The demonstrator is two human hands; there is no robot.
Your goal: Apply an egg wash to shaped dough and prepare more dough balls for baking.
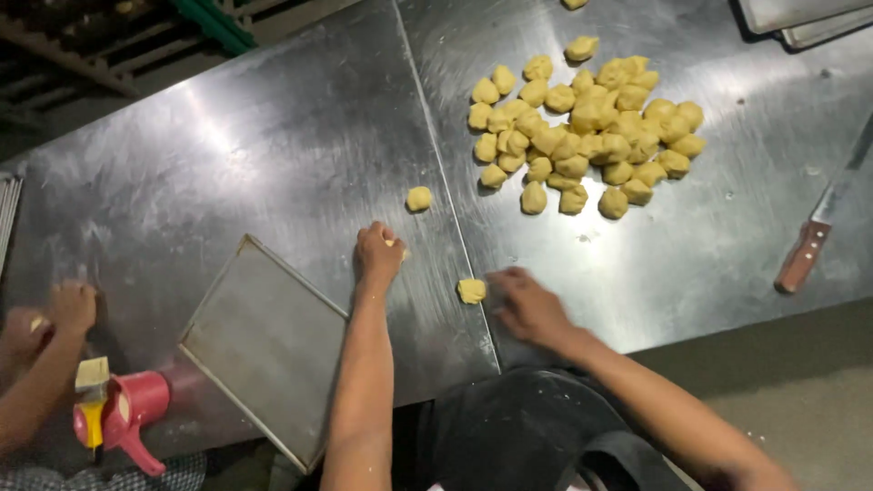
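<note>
My left hand [377, 255] presses down on a small yellow dough piece [396, 246] on the steel table [273, 155], fingers curled over it. Blurred with motion, my right hand [525, 303] lies flat on the table, its fingertips touching another dough piece [471, 290]. A single dough ball [418, 198] sits just beyond my left hand. A big heap of several dough lumps [587, 136] lies farther back on the right.
An empty metal baking tray [264, 341] lies at the front edge, left of my left arm. Another person's hands [55, 314] work at the far left beside a red tool [123, 414]. A wooden-handled knife [814, 236] lies at the right; stacked trays [800, 18] at the back.
</note>
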